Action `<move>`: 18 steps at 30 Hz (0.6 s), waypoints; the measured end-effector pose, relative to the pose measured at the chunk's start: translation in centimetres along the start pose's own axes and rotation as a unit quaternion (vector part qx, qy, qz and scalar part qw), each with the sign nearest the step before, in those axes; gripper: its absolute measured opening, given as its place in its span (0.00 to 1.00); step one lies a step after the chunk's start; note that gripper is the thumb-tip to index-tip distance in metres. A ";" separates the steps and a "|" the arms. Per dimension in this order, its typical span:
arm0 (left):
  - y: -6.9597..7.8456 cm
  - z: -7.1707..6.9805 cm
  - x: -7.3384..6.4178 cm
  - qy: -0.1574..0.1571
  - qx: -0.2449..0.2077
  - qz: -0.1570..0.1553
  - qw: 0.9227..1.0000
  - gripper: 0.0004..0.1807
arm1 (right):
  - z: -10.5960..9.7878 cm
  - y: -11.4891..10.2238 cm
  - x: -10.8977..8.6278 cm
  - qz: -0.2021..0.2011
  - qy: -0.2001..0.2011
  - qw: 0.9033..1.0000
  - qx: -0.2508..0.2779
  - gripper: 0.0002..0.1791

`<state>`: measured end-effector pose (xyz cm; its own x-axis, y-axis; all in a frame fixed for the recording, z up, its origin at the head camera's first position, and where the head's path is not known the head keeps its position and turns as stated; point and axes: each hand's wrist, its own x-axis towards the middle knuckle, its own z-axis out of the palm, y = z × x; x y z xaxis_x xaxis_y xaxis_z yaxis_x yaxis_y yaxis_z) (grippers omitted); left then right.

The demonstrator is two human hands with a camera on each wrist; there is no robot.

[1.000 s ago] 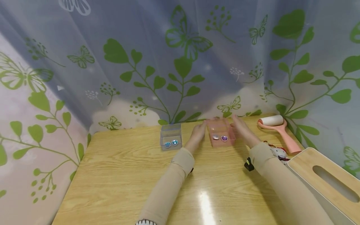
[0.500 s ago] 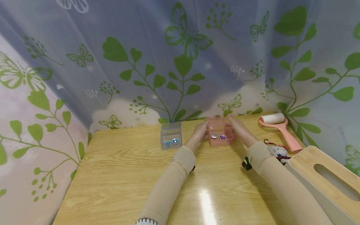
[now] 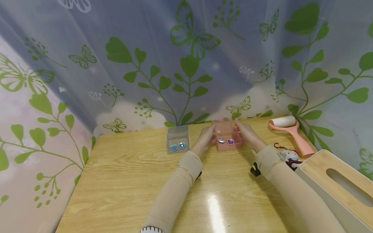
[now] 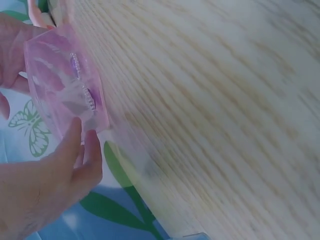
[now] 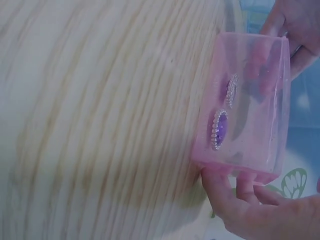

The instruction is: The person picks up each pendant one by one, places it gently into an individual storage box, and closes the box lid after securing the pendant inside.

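A clear pink box sits near the table's back edge. Inside it lie a silver-rimmed purple heart gem and a paler gem with a similar rim. My left hand is at the box's left side, its fingertips right at the wall in the left wrist view. From the opposite side, the fingertips of my right hand meet the box's end wall, fingers slightly bent. To the left stands a clear bluish box with two blue heart gems in it.
A pink lint roller lies at the back right. In front of it are a small white doll charm and a wood-topped box with a slot. A patterned curtain hangs behind the table.
My right hand has come in from the right against the pink box. The box has shifted slightly left and straightened between both hands. The bluish box keeps its place.
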<state>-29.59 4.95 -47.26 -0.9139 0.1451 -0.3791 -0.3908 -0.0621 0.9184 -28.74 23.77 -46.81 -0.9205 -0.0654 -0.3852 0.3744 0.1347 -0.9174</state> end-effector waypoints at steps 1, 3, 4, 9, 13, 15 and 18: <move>0.0 0.0 0.0 0.001 -0.002 0.000 1.000 0.25 | 0.0 0.0 0.0 0.000 -0.001 1.000 0.003 0.24; -0.1 0.0 0.0 0.003 -0.004 0.001 1.000 0.20 | 0.2 0.0 -0.1 -0.002 -0.001 1.000 0.005 0.26; 0.0 0.1 0.0 0.000 -0.004 0.002 1.000 0.20 | 0.3 0.0 -0.1 -0.001 -0.002 1.000 0.005 0.30; -0.1 0.1 0.3 -0.015 -0.007 0.008 1.000 0.29 | 0.5 -0.1 -0.1 0.000 -0.004 1.000 0.013 0.44; -0.1 0.0 0.2 -0.010 0.009 0.010 1.000 0.32 | 0.3 -0.1 -0.1 -0.004 -0.001 1.000 0.023 0.42; 0.0 -0.1 0.1 -0.008 0.016 0.010 1.000 0.33 | 0.1 0.0 -0.1 -0.008 0.000 1.000 0.021 0.43; -0.1 -0.2 0.0 -0.006 0.016 0.012 1.000 0.34 | 0.0 0.1 -0.1 -0.013 0.001 1.000 0.025 0.43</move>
<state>-29.58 4.78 -47.33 -0.9210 0.1567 -0.3566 -0.3658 -0.0339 0.9301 -28.67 23.82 -46.85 -0.9298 -0.0664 -0.3619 0.3563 0.0836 -0.9306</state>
